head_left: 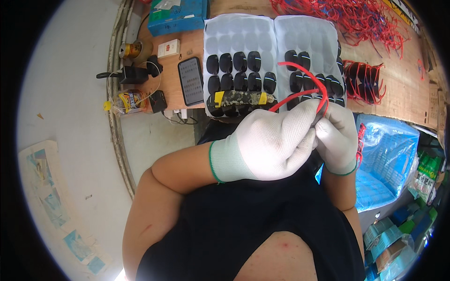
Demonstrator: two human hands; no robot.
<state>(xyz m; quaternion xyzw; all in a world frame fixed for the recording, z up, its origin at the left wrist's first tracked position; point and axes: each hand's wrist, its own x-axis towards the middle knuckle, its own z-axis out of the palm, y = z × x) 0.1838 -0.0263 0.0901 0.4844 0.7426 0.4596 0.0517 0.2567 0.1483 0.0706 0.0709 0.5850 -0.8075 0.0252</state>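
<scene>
My left hand (276,140), in a white knit glove, is closed with its fingertips pressed against those of my gloved right hand (336,136). Between them they grip a red sunglasses frame (309,75), whose thin curved arms stick up and to the left. A sliver of something dark, perhaps a lens, shows at the fingertips; the fingers hide the rest. Just beyond lie two white trays, the left tray (225,28) and the right tray (300,33), with rows of dark lenses (240,82). A mottled bar with yellow ends (243,98) rests across the left tray's near rows.
Red frames (347,23) are heaped at the back right, above a row of red-framed sunglasses (365,82). A phone (190,80), a bottle (129,102), a can (130,50) and a blue box (178,18) stand left. A blue plastic-lined crate (384,159) sits lower right.
</scene>
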